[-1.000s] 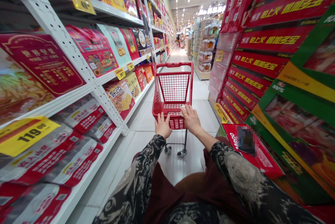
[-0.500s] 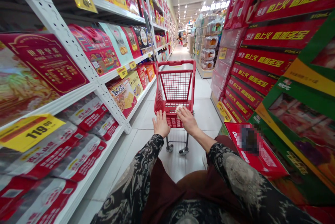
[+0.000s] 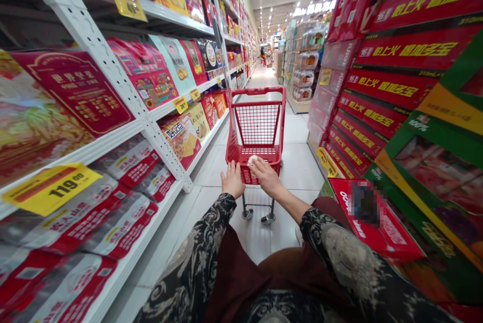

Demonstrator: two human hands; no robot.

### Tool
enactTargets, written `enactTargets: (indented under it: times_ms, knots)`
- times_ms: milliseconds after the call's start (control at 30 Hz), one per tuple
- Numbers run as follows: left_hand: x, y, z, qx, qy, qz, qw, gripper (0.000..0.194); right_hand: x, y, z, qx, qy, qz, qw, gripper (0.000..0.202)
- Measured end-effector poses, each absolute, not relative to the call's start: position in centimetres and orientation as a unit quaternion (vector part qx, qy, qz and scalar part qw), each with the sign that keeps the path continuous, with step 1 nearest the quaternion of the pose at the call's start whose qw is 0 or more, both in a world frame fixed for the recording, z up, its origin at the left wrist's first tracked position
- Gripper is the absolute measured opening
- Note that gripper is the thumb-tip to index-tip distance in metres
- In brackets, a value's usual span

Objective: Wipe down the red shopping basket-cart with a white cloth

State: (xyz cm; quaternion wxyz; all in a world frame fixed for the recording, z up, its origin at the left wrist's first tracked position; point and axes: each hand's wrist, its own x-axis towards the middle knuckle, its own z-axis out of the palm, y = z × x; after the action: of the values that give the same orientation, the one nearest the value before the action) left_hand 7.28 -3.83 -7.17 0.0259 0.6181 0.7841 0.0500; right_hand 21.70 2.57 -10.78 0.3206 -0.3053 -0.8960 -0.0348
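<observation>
A red shopping cart [image 3: 256, 111] with a mesh basket stands in front of me on small wheels. My left hand [image 3: 233, 180] rests at the left of its near rim, fingers stretched out and a little spread, with nothing seen in them. Under the fingers of my right hand [image 3: 267, 176] is a crumpled white cloth [image 3: 252, 160], pressed against the cart's near rim; it could also be a tissue. The right palm faces down and hides part of the cloth. Both of my forearms have dark patterned sleeves.
White shelving [image 3: 147, 127] with boxed and bagged goods runs along the left. Packs of bottles [image 3: 128, 225] fill its bottom shelf. Stacked red drink cartons [image 3: 381, 84] and green boxes [image 3: 433, 172] rise close on the right. A tiled aisle floor [image 3: 298, 162] stretches ahead, a person far down it.
My right hand has slid left along the cart's near rim with the white cloth, closer to my left hand. The left hand stays on the rim. The view has turned slightly left.
</observation>
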Motion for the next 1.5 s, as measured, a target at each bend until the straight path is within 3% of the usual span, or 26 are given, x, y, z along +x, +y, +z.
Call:
enactTargets:
  times_ms: [267,600,867,1067,1267,1500]
  knots:
    - [7.9,-4.1,-7.1,0.612,0.789,0.047,0.017,0.075,28.2,6.0,-9.8,-0.436,-0.825,-0.040,0.357,0.040]
    - [7.9,-4.0,-6.9,0.613,0.789,0.041,0.013,0.074,20.3,1.6,-10.5,-0.348,-0.886,-0.013,0.305,0.041]
    - [8.1,-4.0,-7.2,0.610,0.790,0.068,0.012,0.075,23.9,3.3,-9.8,-0.427,-0.838,-0.014,0.338,0.043]
    - [12.0,-3.2,-6.0,0.669,0.722,0.169,-0.048,0.071,23.1,2.8,-10.2,-0.385,-0.854,0.052,0.347,0.059]
    - [13.6,-2.0,-5.4,0.745,0.647,0.160,0.029,0.073,25.0,3.3,-11.1,-0.299,-0.860,0.103,0.400,0.076]
    - [14.9,-1.6,-4.8,0.718,0.680,0.149,-0.009,0.056,26.6,3.3,-11.6,-0.384,-0.810,0.095,0.432,0.053]
